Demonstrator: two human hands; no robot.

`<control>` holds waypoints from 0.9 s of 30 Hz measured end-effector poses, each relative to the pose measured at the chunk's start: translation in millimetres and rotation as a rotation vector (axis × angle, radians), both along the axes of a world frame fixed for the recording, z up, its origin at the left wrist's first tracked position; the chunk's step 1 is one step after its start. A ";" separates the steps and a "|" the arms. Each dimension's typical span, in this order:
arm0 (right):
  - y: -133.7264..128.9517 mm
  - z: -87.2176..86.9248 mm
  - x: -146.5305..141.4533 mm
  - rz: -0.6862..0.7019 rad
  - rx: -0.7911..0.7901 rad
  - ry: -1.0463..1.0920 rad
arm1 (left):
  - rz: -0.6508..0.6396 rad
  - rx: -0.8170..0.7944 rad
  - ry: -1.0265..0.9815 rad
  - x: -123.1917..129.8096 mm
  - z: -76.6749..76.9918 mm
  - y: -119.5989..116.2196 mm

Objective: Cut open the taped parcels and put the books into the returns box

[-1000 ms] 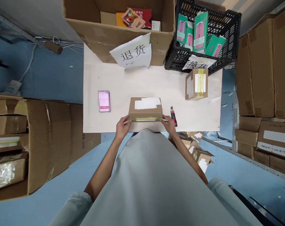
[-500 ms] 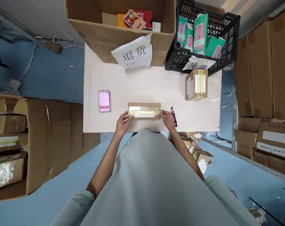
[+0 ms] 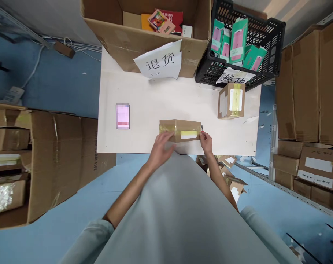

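A long brown cardboard box with shiny tape and a yellow-and-white label lies at the table's near edge, between my hands. My left hand has its fingers over the box's left part, with the thumb lower at the front. At the right end, my right hand pinches the corner of the box between thumb and fingers. The tip of a utility knife peeks out just above my right fingers; the box and hand hide most of it.
On the white table are a phone at left and a taped carton at right. Behind stand a large open carton holding books and a black crate of green boxes. Stacked cartons line the right side.
The cardboard box has shifted right and turned, showing another side. My left hand has moved right, from its left end onto its front. The knife is now mostly covered.
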State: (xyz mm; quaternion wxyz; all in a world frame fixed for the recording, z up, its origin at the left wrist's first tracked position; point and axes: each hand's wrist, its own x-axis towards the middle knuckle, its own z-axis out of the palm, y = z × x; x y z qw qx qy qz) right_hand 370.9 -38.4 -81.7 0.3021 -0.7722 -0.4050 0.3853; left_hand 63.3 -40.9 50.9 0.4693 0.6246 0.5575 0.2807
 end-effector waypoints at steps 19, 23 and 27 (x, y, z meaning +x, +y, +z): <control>12.8 34.6 -52.5 0.198 0.019 -0.025 | 0.128 0.002 0.283 -44.1 -48.6 -0.3; 17.4 64.2 -93.0 0.347 0.062 -0.275 | 0.234 -0.025 0.337 -76.1 -73.7 9.3; 26.1 101.2 -138.2 0.593 0.167 -0.439 | 0.373 -0.027 0.408 -104.4 -88.4 21.6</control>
